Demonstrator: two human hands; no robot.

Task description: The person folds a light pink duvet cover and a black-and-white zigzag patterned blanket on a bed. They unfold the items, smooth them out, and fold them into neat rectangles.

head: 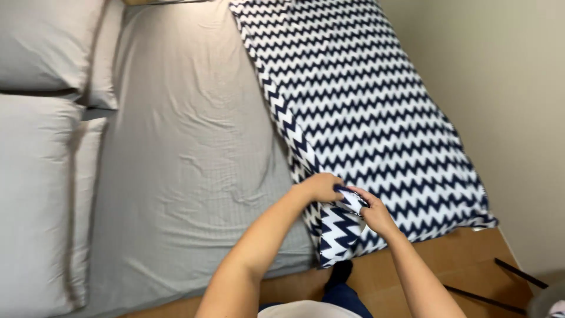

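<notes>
Head view: both hands [347,203] on zigzag blanket [376,112]

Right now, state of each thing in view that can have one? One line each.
Zigzag blanket: spread flat along the bed's right side, near corner bunched and lifted.
Left hand: closed on the blanket's corner edge.
Right hand: pinching the same corner.
Grey sheet: fitted on the mattress, lightly wrinkled, uncovered on the left.
Grey pillows: lying flat side by side at the bed's left end.
</notes>
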